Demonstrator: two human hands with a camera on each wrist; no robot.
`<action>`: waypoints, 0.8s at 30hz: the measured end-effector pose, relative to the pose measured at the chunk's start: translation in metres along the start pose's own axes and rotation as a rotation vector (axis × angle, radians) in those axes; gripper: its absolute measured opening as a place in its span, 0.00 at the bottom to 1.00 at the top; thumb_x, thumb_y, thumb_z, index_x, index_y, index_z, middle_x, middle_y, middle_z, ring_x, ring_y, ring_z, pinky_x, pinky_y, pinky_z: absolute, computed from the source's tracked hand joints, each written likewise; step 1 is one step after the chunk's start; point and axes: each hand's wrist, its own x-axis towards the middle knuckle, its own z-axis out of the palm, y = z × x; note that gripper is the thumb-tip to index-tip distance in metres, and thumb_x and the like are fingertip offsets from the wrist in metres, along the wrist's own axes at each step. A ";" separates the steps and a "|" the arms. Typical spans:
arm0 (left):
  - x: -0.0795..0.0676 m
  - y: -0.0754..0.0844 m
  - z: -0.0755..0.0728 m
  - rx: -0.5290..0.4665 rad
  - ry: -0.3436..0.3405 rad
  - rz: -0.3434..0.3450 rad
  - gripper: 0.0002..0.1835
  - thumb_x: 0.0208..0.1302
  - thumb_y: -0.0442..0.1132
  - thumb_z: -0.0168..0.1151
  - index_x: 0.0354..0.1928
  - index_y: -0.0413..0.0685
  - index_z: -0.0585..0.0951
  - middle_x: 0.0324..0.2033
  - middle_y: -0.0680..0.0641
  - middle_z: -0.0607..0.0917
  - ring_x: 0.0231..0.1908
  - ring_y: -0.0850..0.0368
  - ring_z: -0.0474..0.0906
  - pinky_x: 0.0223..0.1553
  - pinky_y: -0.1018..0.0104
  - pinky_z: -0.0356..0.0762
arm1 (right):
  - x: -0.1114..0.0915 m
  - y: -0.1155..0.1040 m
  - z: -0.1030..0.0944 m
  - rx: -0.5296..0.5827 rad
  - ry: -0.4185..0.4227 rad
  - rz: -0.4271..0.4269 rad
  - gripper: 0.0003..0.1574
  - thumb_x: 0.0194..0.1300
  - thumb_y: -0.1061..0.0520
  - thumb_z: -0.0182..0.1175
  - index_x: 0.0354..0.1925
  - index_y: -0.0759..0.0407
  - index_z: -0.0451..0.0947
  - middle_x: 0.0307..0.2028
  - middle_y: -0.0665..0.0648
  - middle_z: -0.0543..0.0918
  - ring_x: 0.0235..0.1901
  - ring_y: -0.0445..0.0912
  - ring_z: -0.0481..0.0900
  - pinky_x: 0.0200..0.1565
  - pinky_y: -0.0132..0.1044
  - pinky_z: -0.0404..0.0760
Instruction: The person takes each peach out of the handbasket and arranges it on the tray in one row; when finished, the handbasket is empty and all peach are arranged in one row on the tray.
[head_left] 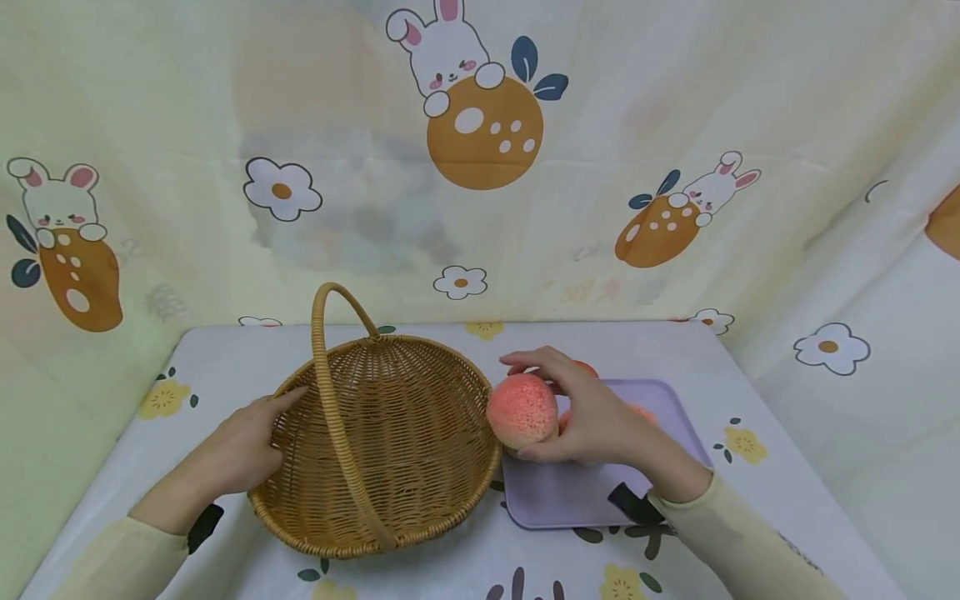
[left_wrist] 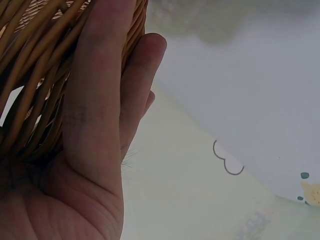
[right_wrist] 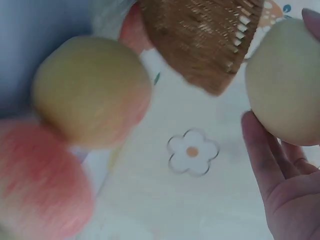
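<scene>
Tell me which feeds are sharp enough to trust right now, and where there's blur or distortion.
Head view: evenly lit, sharp on the basket and the held peach, backdrop bowed by the wide lens. Left wrist view: dim, the left hand fills it. Right wrist view: blurred, the peaches on the tray smeared.

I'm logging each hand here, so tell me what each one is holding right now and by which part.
The right hand holds a peach by its rounded sides, fingers over the top, thumb beneath. The left hand holds nothing; its straight fingers rest on the wicker basket wall.
</scene>
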 end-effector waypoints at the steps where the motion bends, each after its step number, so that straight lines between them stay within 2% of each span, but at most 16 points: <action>1: 0.000 0.000 0.000 -0.002 -0.001 0.000 0.46 0.46 0.17 0.56 0.74 0.31 0.61 0.64 0.18 0.66 0.61 0.22 0.67 0.39 0.48 0.80 | -0.003 0.002 -0.003 -0.006 0.012 0.009 0.55 0.40 0.54 0.85 0.66 0.38 0.71 0.59 0.43 0.76 0.57 0.42 0.76 0.58 0.49 0.74; 4: 0.000 -0.001 -0.001 0.001 -0.002 0.004 0.46 0.46 0.17 0.56 0.75 0.31 0.60 0.64 0.18 0.66 0.61 0.22 0.67 0.41 0.46 0.80 | -0.015 0.012 -0.014 -0.016 0.052 0.051 0.53 0.38 0.51 0.86 0.63 0.40 0.74 0.58 0.43 0.77 0.57 0.42 0.76 0.58 0.46 0.74; 8: -0.001 -0.002 -0.001 0.013 0.001 0.014 0.46 0.46 0.18 0.56 0.74 0.31 0.61 0.64 0.19 0.66 0.62 0.22 0.66 0.44 0.43 0.79 | -0.032 0.027 -0.029 -0.061 0.108 0.103 0.51 0.38 0.46 0.86 0.62 0.37 0.77 0.57 0.42 0.77 0.55 0.41 0.76 0.56 0.42 0.73; 11: -0.001 -0.001 -0.001 0.016 0.002 0.015 0.46 0.46 0.18 0.56 0.74 0.31 0.61 0.64 0.19 0.66 0.62 0.22 0.66 0.45 0.41 0.78 | -0.046 0.038 -0.042 -0.079 0.152 0.122 0.51 0.41 0.50 0.85 0.65 0.38 0.77 0.58 0.43 0.76 0.55 0.41 0.75 0.55 0.38 0.74; 17: 0.000 0.000 -0.001 0.015 0.003 0.008 0.46 0.46 0.18 0.57 0.74 0.30 0.61 0.64 0.19 0.66 0.62 0.22 0.66 0.45 0.41 0.79 | -0.073 0.063 -0.071 -0.122 0.237 0.123 0.54 0.44 0.61 0.83 0.68 0.52 0.72 0.61 0.50 0.75 0.56 0.38 0.74 0.54 0.23 0.70; 24: -0.001 0.001 -0.001 0.015 0.002 0.001 0.46 0.47 0.18 0.56 0.74 0.30 0.60 0.65 0.19 0.65 0.63 0.21 0.65 0.47 0.38 0.77 | -0.098 0.087 -0.101 -0.201 0.261 0.196 0.53 0.44 0.62 0.82 0.67 0.55 0.71 0.59 0.51 0.76 0.55 0.33 0.73 0.53 0.19 0.68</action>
